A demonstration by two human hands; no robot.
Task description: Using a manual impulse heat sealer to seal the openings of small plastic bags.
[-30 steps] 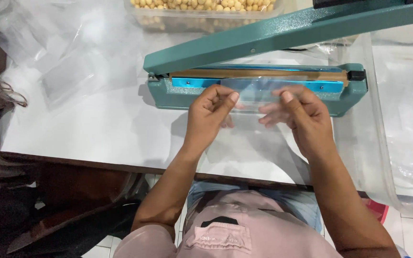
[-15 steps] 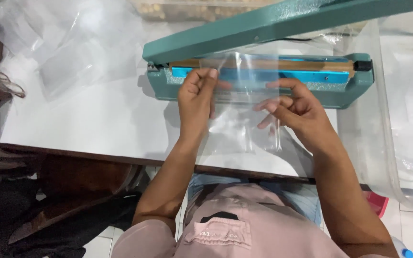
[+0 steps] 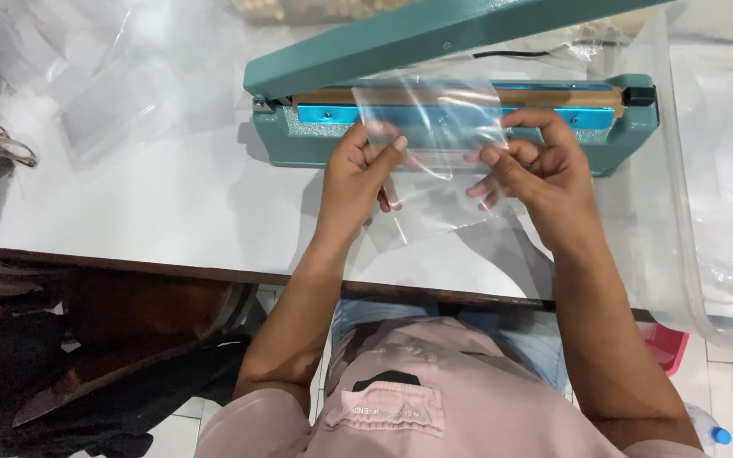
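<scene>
Several loose plastic sheets (image 3: pixel 120 93) lie at the left on the white table (image 3: pixel 154 203). Next, the left hand (image 3: pixel 358 174) pinches the left edge of a clear plastic bag (image 3: pixel 434 127), held up just in front of the green heat sealer (image 3: pixel 460 102), whose arm is raised. The right hand (image 3: pixel 545 170) grips the bag's right edge. A clear plastic bin (image 3: pixel 706 187) stands at the right.

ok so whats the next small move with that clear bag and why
Probably lower the clear bag so its top edge lies flat across the blue sealing strip. The sealer's arm is raised, and the left hand and right hand pinch the bag's sides just above the base, in front of the strip rather than resting on it.
</scene>
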